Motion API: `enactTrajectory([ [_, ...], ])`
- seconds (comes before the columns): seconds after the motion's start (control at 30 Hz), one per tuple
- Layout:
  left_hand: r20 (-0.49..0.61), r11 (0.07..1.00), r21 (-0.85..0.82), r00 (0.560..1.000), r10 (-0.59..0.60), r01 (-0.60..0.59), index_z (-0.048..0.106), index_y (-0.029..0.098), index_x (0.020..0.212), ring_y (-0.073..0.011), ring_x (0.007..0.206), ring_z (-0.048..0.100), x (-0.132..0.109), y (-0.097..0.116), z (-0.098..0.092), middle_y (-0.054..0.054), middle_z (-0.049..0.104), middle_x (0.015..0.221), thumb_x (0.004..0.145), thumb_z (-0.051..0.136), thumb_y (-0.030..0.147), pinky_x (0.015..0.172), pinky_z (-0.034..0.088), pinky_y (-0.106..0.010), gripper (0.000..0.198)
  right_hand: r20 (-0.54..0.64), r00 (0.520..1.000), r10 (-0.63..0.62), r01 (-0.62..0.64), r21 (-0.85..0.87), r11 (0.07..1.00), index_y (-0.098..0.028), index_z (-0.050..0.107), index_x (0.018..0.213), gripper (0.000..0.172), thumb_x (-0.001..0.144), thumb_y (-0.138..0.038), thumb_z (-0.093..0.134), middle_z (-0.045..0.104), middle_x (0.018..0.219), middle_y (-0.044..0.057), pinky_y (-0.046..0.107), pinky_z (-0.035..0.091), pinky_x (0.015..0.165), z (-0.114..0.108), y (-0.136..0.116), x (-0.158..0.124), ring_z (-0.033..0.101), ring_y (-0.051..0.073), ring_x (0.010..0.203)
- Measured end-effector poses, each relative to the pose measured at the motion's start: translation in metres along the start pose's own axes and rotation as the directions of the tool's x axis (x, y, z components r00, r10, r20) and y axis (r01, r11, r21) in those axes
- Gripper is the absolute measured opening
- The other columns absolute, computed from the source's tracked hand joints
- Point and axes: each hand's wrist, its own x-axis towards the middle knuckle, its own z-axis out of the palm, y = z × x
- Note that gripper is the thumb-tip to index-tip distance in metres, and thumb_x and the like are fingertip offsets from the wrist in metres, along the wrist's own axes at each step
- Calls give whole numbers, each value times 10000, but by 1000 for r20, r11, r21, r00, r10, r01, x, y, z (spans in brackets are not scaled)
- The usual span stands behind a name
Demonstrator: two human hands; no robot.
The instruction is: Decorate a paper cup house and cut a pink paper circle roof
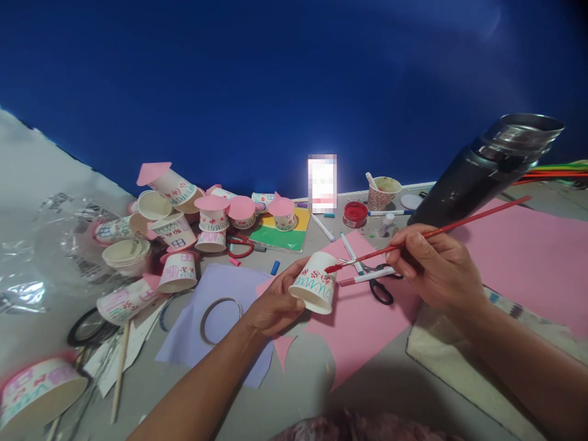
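My left hand is closed around a small white paper cup, held tilted on its side with its mouth toward me; the cup bears red dots and a green zigzag. My right hand pinches a long red paintbrush, whose red-tipped bristles touch the cup's upper side. Both hands hover above pink paper sheets on the grey table.
A pile of decorated cups with pink lids lies at the left. Black scissors, markers, a red paint pot, a patterned cup and a dark flask sit behind. Lavender paper with a ring lies left of my hand.
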Motion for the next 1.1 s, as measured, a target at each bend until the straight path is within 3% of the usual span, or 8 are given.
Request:
enactTrajectory([
  [0.17,-13,1000,4,1000,6,-5,688,192,1327,-255,1088,738,0,0,-1,-138,754,1288,580,869,31,943,554,-302,786,-23,1000,0,0,-3,1000,-223,770,834,334,852,-552,823,692,623,9,256,382,426,-1,0,2,475,87,417],
  [0.33,-22,1000,3,1000,17,-17,623,191,1408,-300,1243,676,-2,-1,-5,-144,711,1371,606,841,56,1006,529,-333,842,-60,998,14,-13,19,1000,-245,753,855,329,842,-566,824,672,632,-3,262,373,423,-3,1,5,469,98,436],
  [0.47,-42,998,-62,999,19,-22,526,180,1497,-340,1340,619,-3,-1,-10,-159,711,1371,623,779,59,1115,473,-441,918,-54,998,32,-30,36,999,-242,732,861,333,862,-568,802,658,618,-3,258,338,404,-3,1,6,449,95,427],
  [0.6,-17,993,-111,999,28,-30,498,177,1523,-359,1315,643,-2,0,-11,-156,745,1320,640,780,110,1160,429,-524,929,-71,997,39,-33,73,997,-250,739,874,299,863,-540,809,682,647,3,259,312,394,-2,0,7,440,92,422],
  [0.73,39,981,-193,999,12,-5,587,148,1446,-369,1287,669,0,2,-9,-172,754,1312,757,808,320,1131,457,-521,743,-110,994,4,5,75,997,-264,755,901,255,896,-517,785,719,698,13,269,320,401,-2,1,7,451,94,425],
  [0.87,-4,977,-209,999,-35,33,702,110,1284,-363,1220,714,2,4,-9,-199,780,1242,904,694,521,1099,474,-497,559,-87,994,-60,61,14,998,-254,766,922,261,920,-514,760,738,737,27,271,361,417,-2,4,6,490,101,455],
  [1.1,56,977,-207,998,-34,45,769,104,1125,-335,1088,774,5,1,-12,-189,812,1141,934,635,604,1008,519,-442,551,-38,994,-100,100,-2,995,-246,780,930,260,919,-505,764,741,751,35,265,372,414,0,6,3,497,102,468],
])
